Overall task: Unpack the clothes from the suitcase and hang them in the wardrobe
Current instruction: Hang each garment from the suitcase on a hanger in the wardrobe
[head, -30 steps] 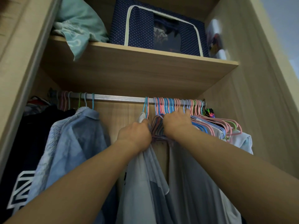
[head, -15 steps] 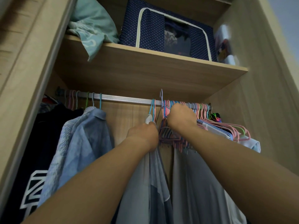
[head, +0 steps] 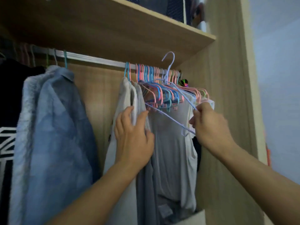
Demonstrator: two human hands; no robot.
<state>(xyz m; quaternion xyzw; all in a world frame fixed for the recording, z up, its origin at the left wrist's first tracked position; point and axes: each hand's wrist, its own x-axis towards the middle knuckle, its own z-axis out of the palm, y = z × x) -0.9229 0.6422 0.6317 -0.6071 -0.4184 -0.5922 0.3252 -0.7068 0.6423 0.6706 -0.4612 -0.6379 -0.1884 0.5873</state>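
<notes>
Under the wardrobe shelf (head: 162, 28), R hand (head: 211, 127) pinches the lower end of a pale lilac hanger (head: 175, 88), fingers curled round its wire; the hook is off the rail (head: 97, 58), poking up w/ its tip just below the shelf. L hand (head: 133, 135) lies w/ fingers straight & spread against a white garment (head: 126, 98) and the grey tee (head: 168, 143) beside it, gripping nothing. Bunch of pink & blue empty hangers (head: 155, 90) crowds the rail's right end, just behind the lilac one. Further left, a light blue shirt (head: 55, 127) hangs on a teal hook, w/ a black printed top (head: 8, 120) at the far left edge. Navy dotted storage bag (head: 172, 7) sits on the shelf, mostly cut off by the frame. Suitcase not in view; frame is a bit blurred.
</notes>
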